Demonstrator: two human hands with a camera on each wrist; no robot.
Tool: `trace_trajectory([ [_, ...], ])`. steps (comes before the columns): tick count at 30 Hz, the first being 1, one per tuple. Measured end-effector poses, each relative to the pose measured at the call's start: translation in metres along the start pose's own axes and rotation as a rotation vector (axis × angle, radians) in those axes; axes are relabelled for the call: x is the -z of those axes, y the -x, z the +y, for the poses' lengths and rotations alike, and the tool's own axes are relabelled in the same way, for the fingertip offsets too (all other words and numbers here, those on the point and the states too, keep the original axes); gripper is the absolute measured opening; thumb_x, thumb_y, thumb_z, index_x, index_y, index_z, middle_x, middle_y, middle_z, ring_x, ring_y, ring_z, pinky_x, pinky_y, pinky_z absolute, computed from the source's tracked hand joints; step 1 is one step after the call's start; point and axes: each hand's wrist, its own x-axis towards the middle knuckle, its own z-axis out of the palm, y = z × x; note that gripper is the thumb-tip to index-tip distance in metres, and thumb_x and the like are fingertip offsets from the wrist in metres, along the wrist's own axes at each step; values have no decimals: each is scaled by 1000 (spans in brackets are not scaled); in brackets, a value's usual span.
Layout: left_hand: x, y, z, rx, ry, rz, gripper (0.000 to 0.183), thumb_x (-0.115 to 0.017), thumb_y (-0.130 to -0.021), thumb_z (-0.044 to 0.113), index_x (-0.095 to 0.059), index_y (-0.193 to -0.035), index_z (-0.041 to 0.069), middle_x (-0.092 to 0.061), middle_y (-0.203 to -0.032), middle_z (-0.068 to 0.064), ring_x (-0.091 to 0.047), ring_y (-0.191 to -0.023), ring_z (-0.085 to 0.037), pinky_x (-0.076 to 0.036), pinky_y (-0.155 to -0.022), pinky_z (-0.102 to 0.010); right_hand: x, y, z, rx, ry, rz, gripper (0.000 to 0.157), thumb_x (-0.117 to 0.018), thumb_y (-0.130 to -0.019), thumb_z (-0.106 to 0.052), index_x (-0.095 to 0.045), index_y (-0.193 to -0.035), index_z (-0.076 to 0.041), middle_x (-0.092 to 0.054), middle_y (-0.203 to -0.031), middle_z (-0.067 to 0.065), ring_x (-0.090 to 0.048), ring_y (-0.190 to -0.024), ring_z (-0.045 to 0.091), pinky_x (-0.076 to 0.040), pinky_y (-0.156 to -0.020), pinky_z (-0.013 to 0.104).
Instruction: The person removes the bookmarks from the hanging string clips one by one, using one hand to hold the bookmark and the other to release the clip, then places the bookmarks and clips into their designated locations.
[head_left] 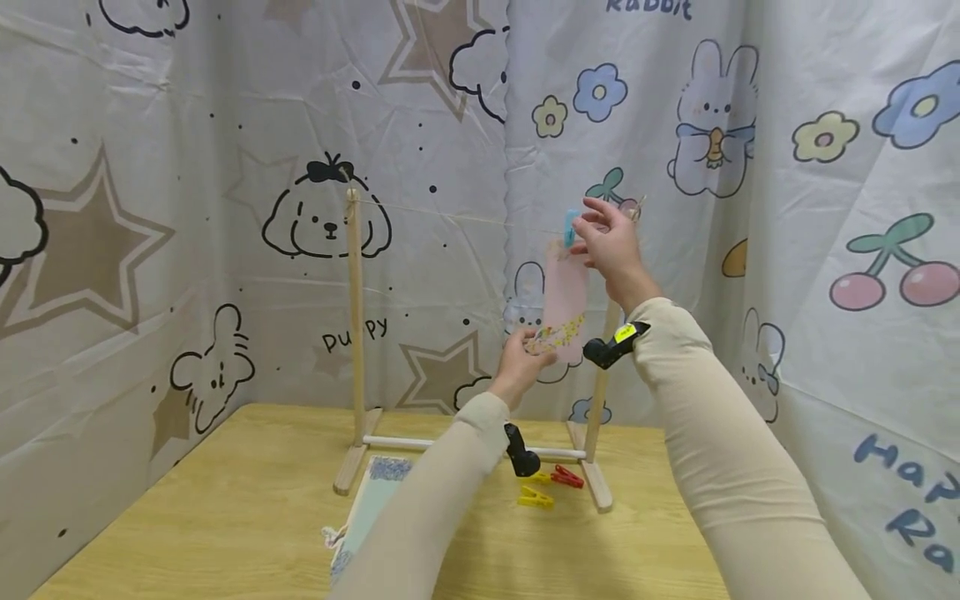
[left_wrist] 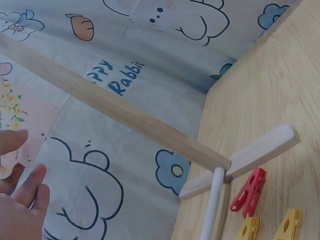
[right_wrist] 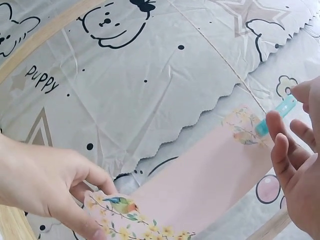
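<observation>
A pink card with flowers and birds at its ends [head_left: 564, 287] hangs from a string [head_left: 450, 215] on a wooden stand. A light-blue clothespin [right_wrist: 276, 116] sits at the card's upper end, by the string. My right hand [head_left: 613, 250] pinches the clothespin by its handle end, other fingers spread. Lower down, my left hand [head_left: 521, 367] grips the card's bottom edge between thumb and fingers. In the left wrist view, only part of the card and the left hand's fingertips [left_wrist: 37, 185] show.
The stand has a left post [head_left: 356, 333], a right post [left_wrist: 125, 110] and a white crossbar [head_left: 397, 442]. Under it lie a red clothespin [head_left: 567, 477] and yellow clothespins [head_left: 536, 498]. A pale green card with blue patterned ends [head_left: 371, 504] lies left of my left forearm.
</observation>
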Motion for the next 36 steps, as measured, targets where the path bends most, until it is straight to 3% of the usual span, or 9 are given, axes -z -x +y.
trace_trajectory([
  [4, 3, 0, 1, -24, 46, -28, 24, -69, -96, 1, -68, -120, -1, -72, -109, -11, -66, -98, -20, -55, -87, -35, -3, -3, -2, 20, 72, -18, 52, -57, -108, -29, -45, -157, -16, -49, -151, 10, -69, -85, 15, -52, -70, 24],
  [9, 5, -1, 3, -34, 73, -38, 17, -66, -97, -3, -69, -113, -2, -72, -101, -10, -69, -88, -21, -58, -78, -32, -3, -6, -8, -6, 126, -29, 53, -53, -110, -31, -42, -158, -13, -47, -154, 12, -69, -86, 16, -53, -68, 21],
  [16, 9, 0, 2, -34, 74, -55, 21, -66, -98, -2, -70, -118, 0, -74, -103, -10, -69, -82, -17, -59, -75, -32, -1, -11, -13, -69, 197, -169, 53, -41, -113, -35, -35, -161, -13, -43, -157, 17, -68, -78, 11, -52, -64, 21],
  [25, 15, 3, 0, -55, 77, -108, 28, -64, -99, -4, -68, -126, 2, -73, -111, -10, -72, -89, -20, -59, -79, -32, 8, -13, -14, -106, 241, -252, 50, -39, -114, -29, -34, -162, -16, -49, -146, 19, -64, -71, 9, -51, -64, 22],
  [31, 17, 3, -3, -42, 119, -131, 32, -62, -99, -8, -68, -129, 1, -73, -111, -13, -73, -94, -24, -58, -87, -41, 12, -13, -15, -126, 236, -307, 50, -39, -114, -27, -33, -162, -15, -43, -152, 19, -63, -71, 9, -51, -66, 24],
  [36, 22, 5, -1, -25, 124, -147, 32, -62, -100, -6, -67, -131, 2, -73, -110, -13, -73, -97, -27, -58, -83, -34, 12, -13, -14, -127, 212, -312, 50, -40, -113, -31, -36, -160, -13, -46, -147, 19, -62, -71, 9, -51, -66, 23],
])
